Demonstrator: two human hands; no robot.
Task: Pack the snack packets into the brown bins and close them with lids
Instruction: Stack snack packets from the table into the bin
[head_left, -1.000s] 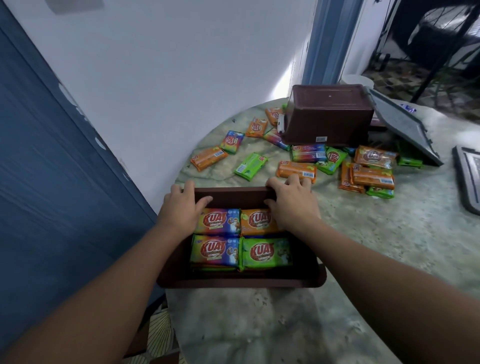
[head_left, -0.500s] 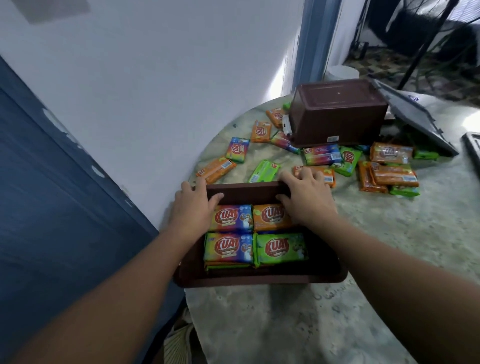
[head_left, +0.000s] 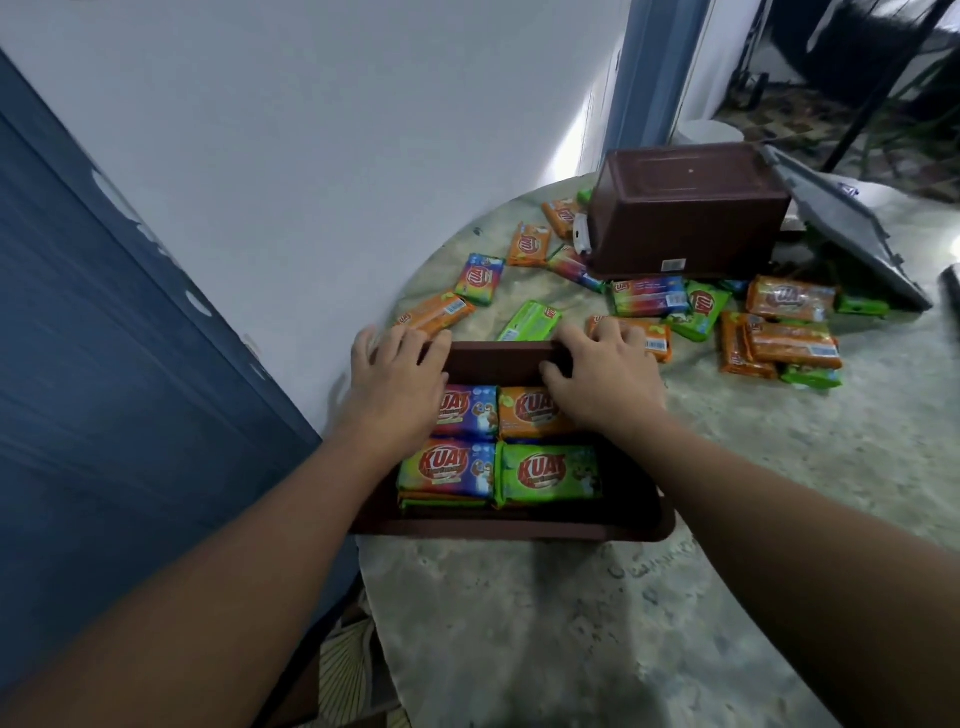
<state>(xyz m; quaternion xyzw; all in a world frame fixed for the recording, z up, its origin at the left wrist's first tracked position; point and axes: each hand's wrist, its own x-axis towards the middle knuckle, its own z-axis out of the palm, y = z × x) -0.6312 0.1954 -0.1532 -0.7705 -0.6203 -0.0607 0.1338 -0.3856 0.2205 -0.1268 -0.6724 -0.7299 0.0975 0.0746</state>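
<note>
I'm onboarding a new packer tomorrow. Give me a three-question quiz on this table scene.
1. True or false: the second brown bin at the back stands upside down.
2. How many packets show on the top layer in the near brown bin?
3. Where do the left hand and right hand rest? A) on the grey lid B) on the near bin's far rim C) on the loose packets

Key: 1 true; 2 four; 3 B

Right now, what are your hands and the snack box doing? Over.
Left hand and right hand grip the open brown bin's far rim. Four Kuat packets on top, no lid. Loose packets just behind.
</note>
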